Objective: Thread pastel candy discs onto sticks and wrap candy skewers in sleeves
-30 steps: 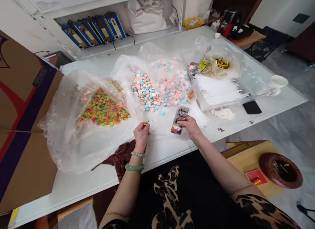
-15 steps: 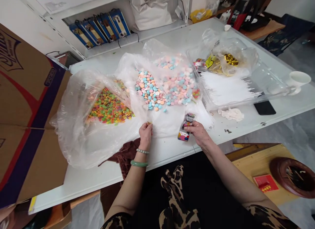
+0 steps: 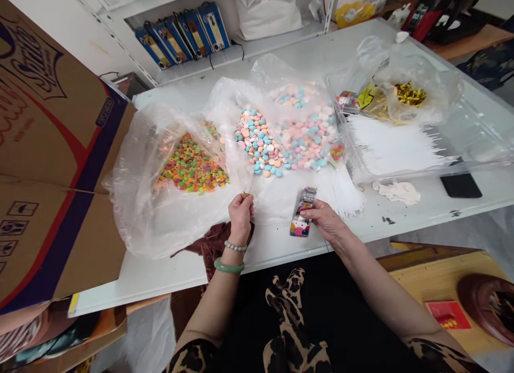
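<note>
My left hand (image 3: 241, 215) is closed in a pinch, with a thin gold twist tie (image 3: 246, 191) showing at its fingertips. In my right hand (image 3: 326, 220) is a small printed plastic packet (image 3: 302, 215), held upright by its right edge between thumb and fingers, above the table's front part. Beyond my left hand lies an open clear bag (image 3: 132, 212) of colourful ring-shaped candies (image 3: 193, 167). Pastel round candies (image 3: 261, 143) spread from another plastic bag (image 3: 225, 94) behind my hands. White paper strips (image 3: 347, 193) lie beyond my right hand.
A big cardboard box (image 3: 60, 164) stands at the left. On the right, a clear plastic tray (image 3: 401, 172) holds more white strips (image 3: 397, 145) and a bag with gold ties (image 3: 409, 94). A crumpled tissue (image 3: 397, 191) and a black phone-like slab (image 3: 460, 180) lie near the right edge.
The view has turned left, so the table's things appear further right. My left hand still pinches the twist tie, and my right hand keeps the packet, which sits slightly lower in the picture.
</note>
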`<state>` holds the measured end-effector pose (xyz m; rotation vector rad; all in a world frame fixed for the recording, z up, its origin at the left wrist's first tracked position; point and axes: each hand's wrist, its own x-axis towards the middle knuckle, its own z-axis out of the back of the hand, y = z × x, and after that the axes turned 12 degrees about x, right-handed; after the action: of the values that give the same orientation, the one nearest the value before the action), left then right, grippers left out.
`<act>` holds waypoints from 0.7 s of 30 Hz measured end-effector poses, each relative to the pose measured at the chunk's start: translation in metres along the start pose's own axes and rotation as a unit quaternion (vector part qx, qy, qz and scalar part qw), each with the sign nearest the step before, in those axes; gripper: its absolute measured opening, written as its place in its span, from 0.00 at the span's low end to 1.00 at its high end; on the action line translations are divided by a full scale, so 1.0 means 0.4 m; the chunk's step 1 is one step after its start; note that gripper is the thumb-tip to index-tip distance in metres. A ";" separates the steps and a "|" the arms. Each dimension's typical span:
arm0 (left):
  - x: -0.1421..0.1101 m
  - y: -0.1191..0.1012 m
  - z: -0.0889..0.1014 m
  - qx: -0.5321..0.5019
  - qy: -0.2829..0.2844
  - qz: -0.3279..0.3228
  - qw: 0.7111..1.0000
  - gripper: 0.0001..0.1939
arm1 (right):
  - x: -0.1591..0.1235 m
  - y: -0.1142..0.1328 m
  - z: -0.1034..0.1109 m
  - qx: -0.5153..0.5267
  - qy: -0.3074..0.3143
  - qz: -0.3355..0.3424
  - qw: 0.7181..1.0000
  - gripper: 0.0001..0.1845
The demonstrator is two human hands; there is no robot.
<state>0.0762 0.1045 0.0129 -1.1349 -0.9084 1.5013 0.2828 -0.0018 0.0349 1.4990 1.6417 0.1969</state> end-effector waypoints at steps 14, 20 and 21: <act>0.069 0.011 -0.085 0.297 -0.037 -0.006 0.954 0.11 | -0.003 -0.023 0.005 -0.021 -0.022 -0.023 0.999 0.14; 0.027 0.016 -0.026 0.176 -0.040 0.032 0.983 0.08 | -0.011 -0.015 0.041 -0.007 -0.027 -0.024 0.999 0.15; 0.010 0.011 -0.016 0.152 -0.042 0.022 0.987 0.08 | -0.013 -0.015 0.041 0.000 -0.023 -0.024 0.999 0.16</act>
<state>0.0810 0.1076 0.0062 -0.8787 -0.6841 1.6692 0.2889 -0.0148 0.0236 1.4520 1.6379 0.1356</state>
